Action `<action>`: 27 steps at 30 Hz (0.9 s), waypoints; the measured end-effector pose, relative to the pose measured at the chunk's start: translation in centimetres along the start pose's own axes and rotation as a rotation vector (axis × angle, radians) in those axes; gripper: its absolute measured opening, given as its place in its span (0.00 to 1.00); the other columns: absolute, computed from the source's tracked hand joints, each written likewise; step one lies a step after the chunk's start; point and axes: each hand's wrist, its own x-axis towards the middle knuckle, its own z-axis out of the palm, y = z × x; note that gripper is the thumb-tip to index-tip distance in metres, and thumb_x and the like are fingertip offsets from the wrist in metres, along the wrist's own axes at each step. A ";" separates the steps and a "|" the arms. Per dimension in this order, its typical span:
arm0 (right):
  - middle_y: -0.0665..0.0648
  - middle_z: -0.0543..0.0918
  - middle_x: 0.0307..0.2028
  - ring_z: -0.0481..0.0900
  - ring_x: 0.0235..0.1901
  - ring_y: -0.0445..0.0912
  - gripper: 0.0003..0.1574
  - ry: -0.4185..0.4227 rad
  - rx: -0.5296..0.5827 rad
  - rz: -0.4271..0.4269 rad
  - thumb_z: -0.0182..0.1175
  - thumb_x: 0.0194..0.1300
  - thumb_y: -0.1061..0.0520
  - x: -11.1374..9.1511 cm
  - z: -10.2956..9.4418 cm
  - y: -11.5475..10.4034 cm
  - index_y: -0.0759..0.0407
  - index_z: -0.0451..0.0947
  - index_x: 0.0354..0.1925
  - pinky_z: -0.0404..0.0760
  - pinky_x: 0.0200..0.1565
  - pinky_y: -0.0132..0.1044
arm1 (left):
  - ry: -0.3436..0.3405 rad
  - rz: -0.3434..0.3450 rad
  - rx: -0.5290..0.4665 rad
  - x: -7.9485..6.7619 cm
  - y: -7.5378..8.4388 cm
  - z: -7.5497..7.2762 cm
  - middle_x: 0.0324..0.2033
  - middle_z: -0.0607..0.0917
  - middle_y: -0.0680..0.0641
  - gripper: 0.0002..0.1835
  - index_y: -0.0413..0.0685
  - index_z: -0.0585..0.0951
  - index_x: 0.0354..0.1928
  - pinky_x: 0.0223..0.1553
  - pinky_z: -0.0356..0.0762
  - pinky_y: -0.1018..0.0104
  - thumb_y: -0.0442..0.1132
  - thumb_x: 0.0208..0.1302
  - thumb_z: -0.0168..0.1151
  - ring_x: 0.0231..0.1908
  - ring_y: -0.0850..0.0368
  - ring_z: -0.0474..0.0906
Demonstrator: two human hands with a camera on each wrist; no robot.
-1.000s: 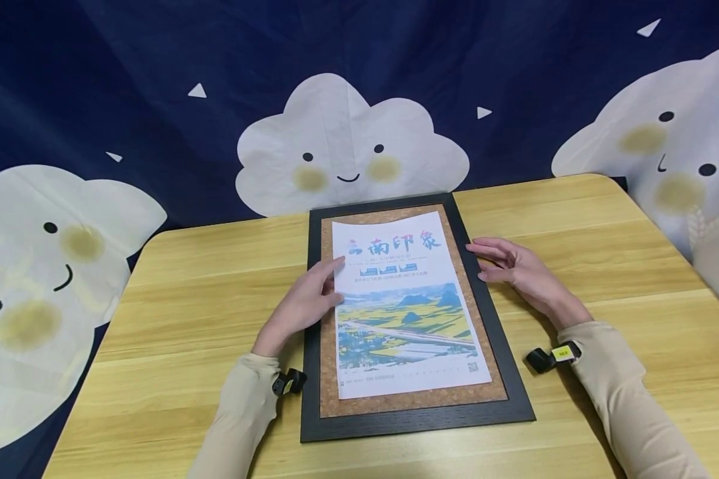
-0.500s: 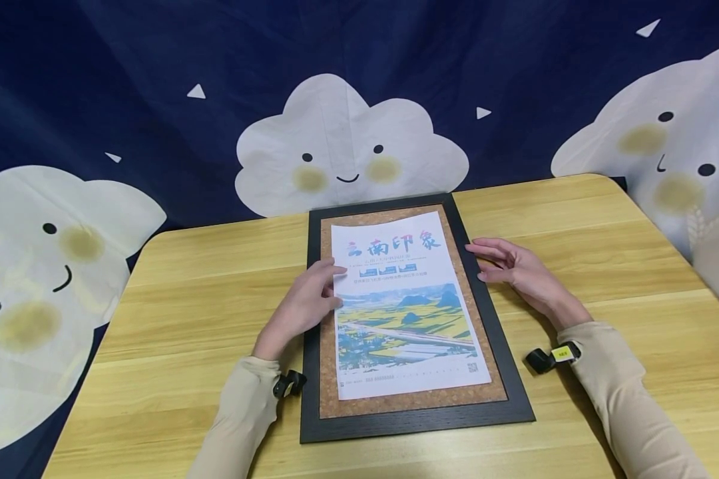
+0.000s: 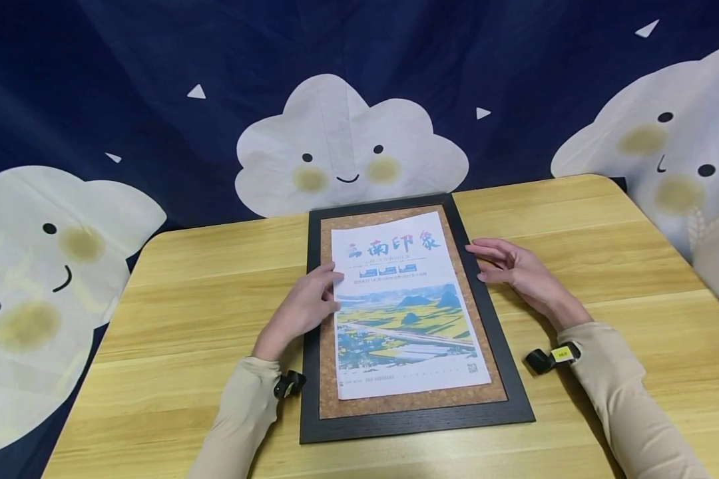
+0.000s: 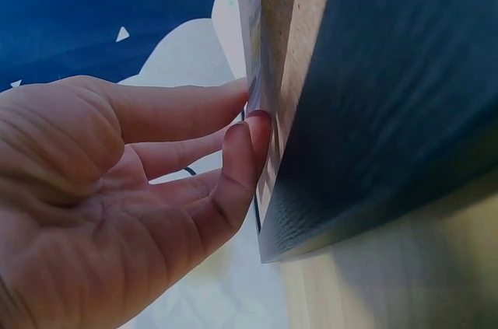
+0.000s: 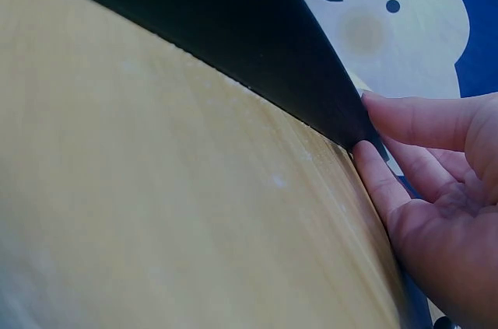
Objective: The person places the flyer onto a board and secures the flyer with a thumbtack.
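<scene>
Digits apart, the left hand (image 3: 302,301) touches the poster (image 3: 407,322) and the right hand (image 3: 524,271), seemingly, the frame (image 3: 419,421). Only the head view shows lettering (image 3: 377,248).

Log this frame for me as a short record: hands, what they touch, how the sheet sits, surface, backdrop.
Left hand: fingertips and thumb at the left edge of the printed sheet
Right hand: fingertips and thumb at the right side of the black frame
Sheet position: on the cork panel, inside the frame, cork showing around it
Sheet print: large heading above a landscape picture
Surface: wooden table
Backdrop: dark blue cloth with smiling clouds
</scene>
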 end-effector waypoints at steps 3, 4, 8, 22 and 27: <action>0.59 0.71 0.72 0.70 0.66 0.37 0.45 0.000 0.001 0.002 0.66 0.67 0.70 0.0 0.0 0.0 0.68 0.58 0.77 0.74 0.60 0.28 | -0.007 -0.003 0.005 0.0 -0.1 0.0 0.78 0.60 0.36 0.26 0.33 0.76 0.68 0.42 0.75 0.60 0.24 0.68 0.64 0.38 0.54 0.76; 0.59 0.71 0.72 0.70 0.67 0.37 0.45 0.000 0.000 0.003 0.66 0.67 0.70 0.0 0.0 -0.1 0.68 0.58 0.77 0.74 0.60 0.28 | -0.010 -0.004 0.007 0.0 -0.1 0.0 0.78 0.60 0.36 0.26 0.33 0.76 0.68 0.42 0.75 0.60 0.24 0.68 0.64 0.38 0.54 0.76; 0.60 0.70 0.73 0.70 0.67 0.38 0.46 -0.001 0.000 0.009 0.65 0.67 0.70 0.0 -0.1 -0.1 0.67 0.58 0.77 0.74 0.60 0.28 | -0.017 0.000 0.012 0.0 -0.2 0.0 0.78 0.59 0.36 0.27 0.33 0.76 0.68 0.42 0.74 0.60 0.24 0.68 0.63 0.37 0.54 0.76; 0.61 0.69 0.74 0.68 0.69 0.41 0.46 0.000 -0.003 0.015 0.65 0.67 0.71 0.0 -0.2 -0.1 0.66 0.57 0.78 0.74 0.60 0.29 | -0.094 0.025 0.084 0.0 -0.2 0.0 0.79 0.56 0.35 0.29 0.38 0.73 0.72 0.43 0.72 0.57 0.28 0.69 0.65 0.39 0.52 0.77; 0.62 0.69 0.74 0.68 0.70 0.42 0.46 0.002 -0.003 0.023 0.65 0.67 0.71 0.1 -0.2 -0.2 0.66 0.58 0.78 0.74 0.60 0.29 | -0.117 0.033 0.133 -0.2 -0.1 0.0 0.79 0.57 0.35 0.31 0.40 0.73 0.73 0.49 0.73 0.52 0.31 0.69 0.67 0.59 0.42 0.74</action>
